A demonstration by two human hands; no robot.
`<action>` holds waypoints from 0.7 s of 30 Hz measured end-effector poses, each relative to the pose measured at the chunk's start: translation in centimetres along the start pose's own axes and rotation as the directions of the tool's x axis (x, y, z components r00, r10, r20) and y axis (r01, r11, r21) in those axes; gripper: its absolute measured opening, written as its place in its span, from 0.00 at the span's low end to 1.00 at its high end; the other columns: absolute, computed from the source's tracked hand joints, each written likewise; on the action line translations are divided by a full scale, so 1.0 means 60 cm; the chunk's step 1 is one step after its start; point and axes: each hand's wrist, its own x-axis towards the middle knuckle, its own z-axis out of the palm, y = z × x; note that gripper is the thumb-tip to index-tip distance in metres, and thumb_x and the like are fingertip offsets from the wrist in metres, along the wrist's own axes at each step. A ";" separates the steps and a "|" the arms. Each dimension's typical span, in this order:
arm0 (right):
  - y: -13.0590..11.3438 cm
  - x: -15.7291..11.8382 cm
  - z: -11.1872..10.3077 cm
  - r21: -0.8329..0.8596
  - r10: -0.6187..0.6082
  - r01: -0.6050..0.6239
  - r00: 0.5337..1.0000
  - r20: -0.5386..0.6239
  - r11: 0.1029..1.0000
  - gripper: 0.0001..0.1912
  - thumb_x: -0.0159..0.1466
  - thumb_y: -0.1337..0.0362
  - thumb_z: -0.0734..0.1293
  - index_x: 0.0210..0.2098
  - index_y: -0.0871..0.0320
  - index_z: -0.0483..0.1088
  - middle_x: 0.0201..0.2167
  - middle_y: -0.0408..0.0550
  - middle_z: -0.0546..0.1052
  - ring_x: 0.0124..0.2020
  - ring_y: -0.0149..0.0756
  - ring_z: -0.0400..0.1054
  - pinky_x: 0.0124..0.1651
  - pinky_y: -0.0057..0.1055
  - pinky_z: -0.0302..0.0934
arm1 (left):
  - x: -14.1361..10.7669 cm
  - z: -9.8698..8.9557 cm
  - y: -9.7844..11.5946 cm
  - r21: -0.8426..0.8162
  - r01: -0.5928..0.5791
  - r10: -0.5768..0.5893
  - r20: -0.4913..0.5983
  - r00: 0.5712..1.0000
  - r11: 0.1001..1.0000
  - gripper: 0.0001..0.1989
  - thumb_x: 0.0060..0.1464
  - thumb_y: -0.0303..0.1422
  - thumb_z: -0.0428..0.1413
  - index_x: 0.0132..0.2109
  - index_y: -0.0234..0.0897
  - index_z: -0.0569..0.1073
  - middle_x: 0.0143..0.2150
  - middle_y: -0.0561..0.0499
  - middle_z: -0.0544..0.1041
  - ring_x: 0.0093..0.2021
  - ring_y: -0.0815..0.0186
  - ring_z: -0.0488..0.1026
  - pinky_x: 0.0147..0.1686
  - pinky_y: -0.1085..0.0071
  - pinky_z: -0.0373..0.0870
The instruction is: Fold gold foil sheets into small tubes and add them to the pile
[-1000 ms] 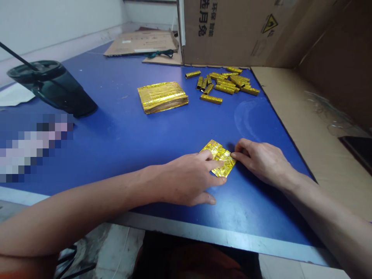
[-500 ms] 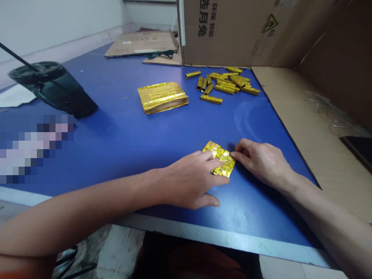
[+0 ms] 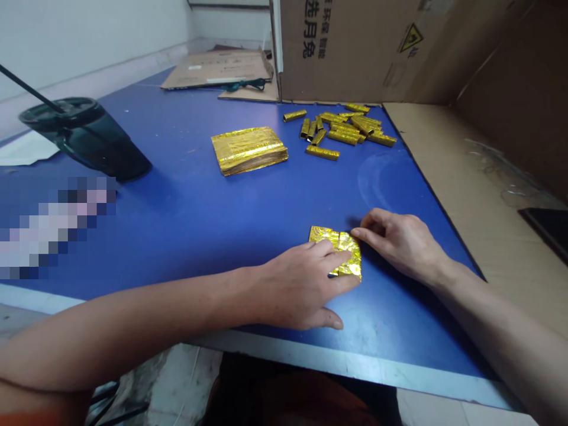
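A shiny gold foil piece (image 3: 350, 260) with folded flaps lies flat on the blue table near its front. My left hand (image 3: 310, 284) rests on it from the left, fingers spread over its middle, thumb apart. At the foil's upper right corner is my right hand (image 3: 394, 239), thumb and forefinger pinched together at the edge; the fingertips partly hide what is between them. Farther back sits a stack of gold sheets (image 3: 251, 149). Several rolled gold foil tubes (image 3: 344, 136) lie in a loose group at the back right.
A dark green cup (image 3: 89, 139) with a straw stands at the left, near a pixelated patch. Flat cardboard (image 3: 217, 66) with a green ribbon lies at the back. A large cardboard box (image 3: 355, 53) rises behind the tubes, and more cardboard (image 3: 448, 171) borders the right side.
The foil piece has turned slightly and sits a little lower. My left hand has shifted slightly right and down with it, while my right fingertips remain at its upper right corner.
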 end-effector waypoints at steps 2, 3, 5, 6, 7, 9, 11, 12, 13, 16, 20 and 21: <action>0.002 0.000 -0.002 0.014 -0.062 0.062 0.997 0.044 0.998 0.11 0.59 0.55 0.60 0.30 0.54 0.66 0.21 0.41 0.73 0.21 0.31 0.65 0.24 0.26 0.51 | 0.000 0.000 0.000 0.000 -0.001 0.001 -0.005 1.000 1.000 0.25 0.50 0.46 0.53 0.49 0.32 0.67 0.46 0.40 0.69 0.46 0.55 0.63 0.45 0.60 0.61; 0.002 0.001 -0.002 -0.008 -0.076 0.076 0.995 0.059 0.997 0.11 0.59 0.54 0.60 0.30 0.54 0.66 0.20 0.40 0.73 0.21 0.31 0.65 0.23 0.26 0.50 | 0.001 -0.001 0.000 0.002 -0.001 0.001 -0.005 1.000 1.000 0.25 0.50 0.46 0.53 0.49 0.32 0.68 0.46 0.40 0.69 0.46 0.55 0.63 0.44 0.60 0.61; -0.001 0.002 0.000 -0.080 -0.061 0.066 0.996 0.065 0.995 0.12 0.59 0.53 0.60 0.29 0.54 0.66 0.19 0.41 0.72 0.21 0.32 0.64 0.22 0.26 0.48 | 0.001 -0.001 0.000 0.014 -0.005 0.005 -0.002 1.000 1.000 0.24 0.50 0.47 0.53 0.49 0.33 0.68 0.45 0.41 0.69 0.45 0.55 0.63 0.44 0.61 0.61; -0.003 0.003 0.001 -0.114 -0.042 0.049 0.997 0.060 0.992 0.12 0.60 0.53 0.60 0.29 0.54 0.66 0.19 0.41 0.72 0.21 0.32 0.64 0.22 0.27 0.47 | 0.000 -0.001 0.000 0.022 -0.008 0.008 0.001 1.000 1.000 0.24 0.50 0.47 0.53 0.49 0.34 0.68 0.45 0.41 0.69 0.45 0.55 0.63 0.44 0.61 0.61; -0.005 0.004 0.003 -0.140 -0.022 0.029 0.998 0.051 0.990 0.12 0.60 0.53 0.59 0.29 0.54 0.66 0.19 0.41 0.72 0.21 0.32 0.64 0.22 0.27 0.47 | 0.000 -0.001 0.000 0.029 -0.012 0.012 0.003 1.000 1.000 0.24 0.50 0.47 0.53 0.48 0.34 0.69 0.46 0.41 0.69 0.45 0.55 0.63 0.44 0.61 0.61; -0.009 0.007 0.006 -0.167 0.006 0.001 0.999 0.042 0.986 0.12 0.60 0.54 0.59 0.29 0.54 0.66 0.20 0.42 0.72 0.22 0.33 0.65 0.22 0.27 0.46 | -0.001 -0.001 0.001 0.036 -0.016 0.016 0.008 1.000 0.999 0.25 0.50 0.47 0.52 0.49 0.34 0.68 0.47 0.41 0.68 0.45 0.55 0.63 0.44 0.60 0.60; -0.011 0.008 0.007 -0.185 0.032 -0.025 0.999 0.036 0.983 0.12 0.60 0.54 0.58 0.28 0.54 0.66 0.20 0.42 0.72 0.22 0.33 0.65 0.22 0.27 0.46 | -0.002 0.000 0.003 0.035 -0.016 0.015 0.012 1.000 0.999 0.26 0.50 0.48 0.52 0.49 0.33 0.68 0.51 0.41 0.67 0.45 0.54 0.63 0.44 0.60 0.60; -0.012 0.009 0.008 -0.189 0.044 -0.036 0.998 0.036 0.981 0.12 0.60 0.54 0.58 0.28 0.54 0.66 0.19 0.42 0.72 0.22 0.33 0.65 0.22 0.27 0.46 | -0.002 0.000 0.004 0.035 -0.015 0.015 0.014 1.000 0.999 0.26 0.50 0.48 0.52 0.50 0.33 0.68 0.52 0.41 0.66 0.45 0.54 0.63 0.44 0.60 0.60; -0.013 0.009 0.008 -0.190 0.053 -0.046 0.998 0.035 0.981 0.12 0.60 0.54 0.59 0.28 0.54 0.66 0.19 0.42 0.72 0.22 0.33 0.64 0.22 0.27 0.46 | -0.001 0.000 0.005 0.037 -0.014 0.013 0.015 1.000 0.999 0.26 0.49 0.48 0.53 0.50 0.33 0.67 0.54 0.42 0.66 0.44 0.54 0.63 0.43 0.60 0.60; -0.013 0.010 0.008 -0.177 0.058 -0.051 0.998 0.033 0.983 0.12 0.60 0.54 0.59 0.28 0.54 0.66 0.19 0.42 0.72 0.22 0.33 0.64 0.22 0.27 0.46 | 0.001 0.000 0.008 0.040 -0.017 0.016 0.014 1.000 0.999 0.27 0.48 0.48 0.53 0.50 0.32 0.67 0.54 0.43 0.66 0.43 0.55 0.63 0.42 0.60 0.60; -0.011 0.010 0.009 -0.167 0.049 -0.044 0.998 0.028 0.985 0.12 0.59 0.54 0.59 0.27 0.54 0.66 0.19 0.42 0.71 0.21 0.33 0.63 0.22 0.27 0.46 | 0.006 0.003 0.009 0.024 -0.013 0.013 0.010 1.000 1.000 0.32 0.49 0.50 0.52 0.53 0.30 0.65 0.52 0.43 0.68 0.43 0.55 0.63 0.43 0.61 0.59; -0.011 0.010 0.009 -0.165 0.049 -0.044 0.998 0.027 0.985 0.12 0.59 0.53 0.59 0.27 0.54 0.66 0.18 0.42 0.71 0.21 0.33 0.63 0.22 0.26 0.46 | 0.007 0.004 0.009 0.025 -0.008 0.007 0.003 1.000 1.000 0.34 0.49 0.51 0.51 0.54 0.29 0.63 0.52 0.43 0.68 0.43 0.55 0.63 0.43 0.61 0.59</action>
